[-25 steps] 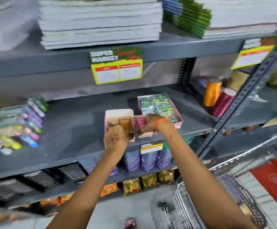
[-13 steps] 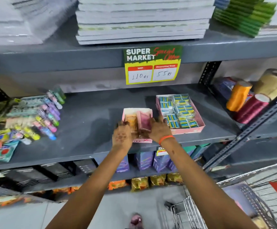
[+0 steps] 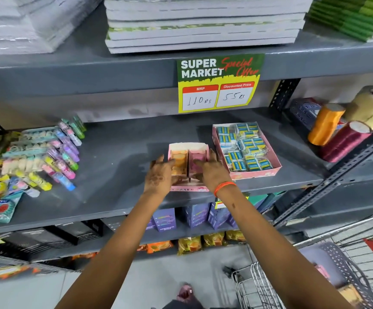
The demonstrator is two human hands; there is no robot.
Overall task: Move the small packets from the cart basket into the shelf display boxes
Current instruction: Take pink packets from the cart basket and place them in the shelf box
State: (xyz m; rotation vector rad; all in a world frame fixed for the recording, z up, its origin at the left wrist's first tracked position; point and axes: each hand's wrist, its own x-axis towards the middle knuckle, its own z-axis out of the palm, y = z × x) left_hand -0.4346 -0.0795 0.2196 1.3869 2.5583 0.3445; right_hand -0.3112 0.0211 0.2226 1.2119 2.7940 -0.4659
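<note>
A small pink display box (image 3: 188, 146) labelled eraser sits near the front of the middle shelf. It holds orange packets (image 3: 180, 160) on the left and pink packets (image 3: 195, 157) on the right. My left hand (image 3: 158, 175) clasps the box's left side, thumb on the orange packets. My right hand (image 3: 213, 172), with an orange wristband, clasps the right side, thumb on the pink packets. A larger pink box (image 3: 255, 175) full of blue packets (image 3: 245, 148) stands just to the right. The wire cart basket (image 3: 259, 284) is at the bottom right, its contents blurred.
Highlighter packs (image 3: 54, 152) lie on the shelf's left part. Thread spools (image 3: 326, 123) stand at the far right behind a slanted metal upright (image 3: 341, 172). A price sign (image 3: 219, 83) hangs from the shelf above, which carries stacked notebooks (image 3: 203, 23). Purple boxes fill the shelf below.
My hands have pushed the orange and pink packets down into the small pink box and now rest on its sides. The camera has moved closer and turned left.
</note>
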